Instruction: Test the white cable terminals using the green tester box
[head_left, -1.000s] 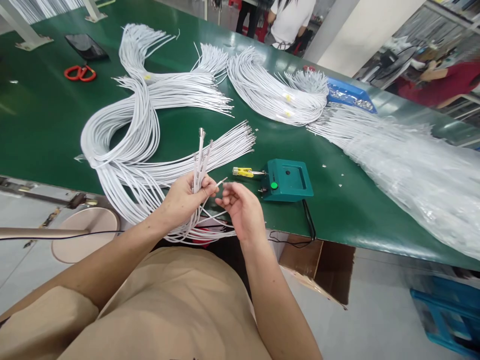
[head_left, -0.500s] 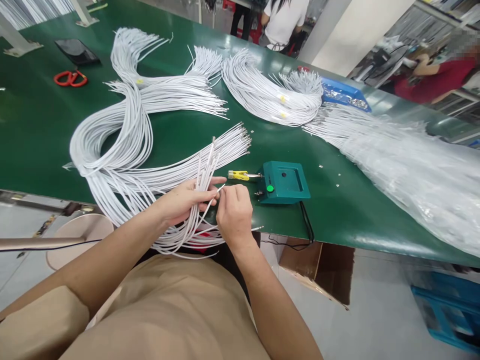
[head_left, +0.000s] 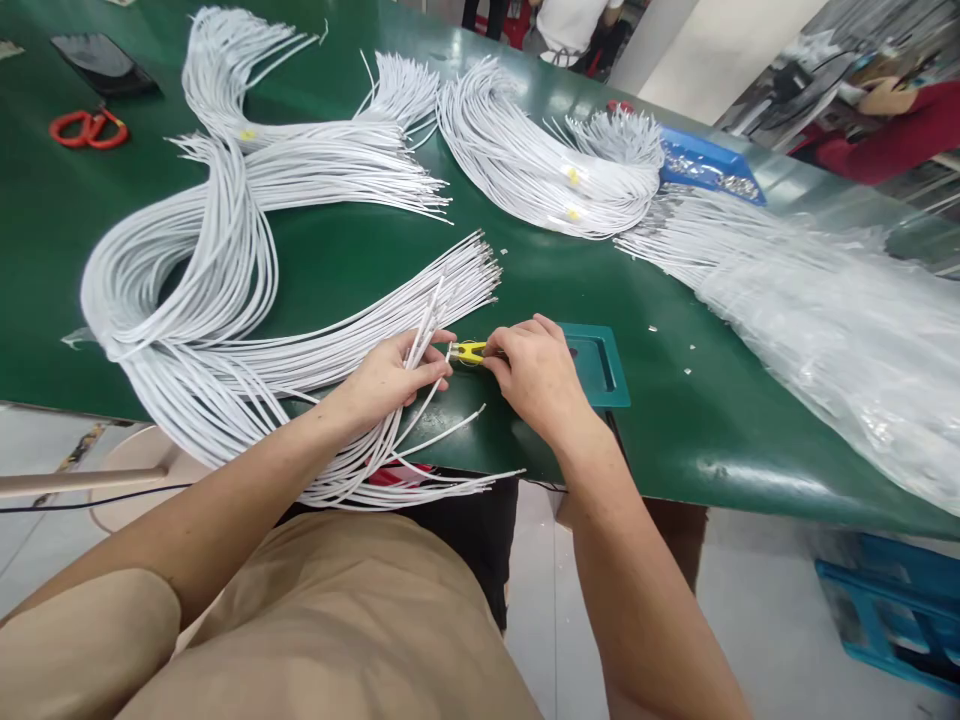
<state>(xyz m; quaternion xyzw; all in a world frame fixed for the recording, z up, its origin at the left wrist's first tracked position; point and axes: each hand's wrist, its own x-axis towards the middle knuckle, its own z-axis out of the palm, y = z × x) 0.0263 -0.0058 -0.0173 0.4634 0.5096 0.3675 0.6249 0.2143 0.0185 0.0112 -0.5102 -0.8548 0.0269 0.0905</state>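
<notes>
My left hand (head_left: pixel 391 375) grips a small bunch of thin white cables (head_left: pixel 424 325) near their metal-tipped ends, resting on the green table (head_left: pixel 337 255). My right hand (head_left: pixel 534 372) pinches one cable end at the yellow connector (head_left: pixel 469 351) that sticks out of the left side of a teal tester box (head_left: pixel 600 365). The right hand covers most of that box. More loose cables hang from my left hand over the table's front edge.
Big bundles of white cables (head_left: pixel 202 240) cover the table's left and middle (head_left: pixel 525 160). Plastic-wrapped cables (head_left: pixel 840 330) lie at right. Red scissors (head_left: pixel 88 128), a black phone (head_left: pixel 101 62) and a blue tray (head_left: pixel 705 165) sit farther back. Other people work behind the table.
My right hand moved from beside the left hand to the yellow connector on the teal box. My left hand lowered its cable bunch to the table. The view tilted downward.
</notes>
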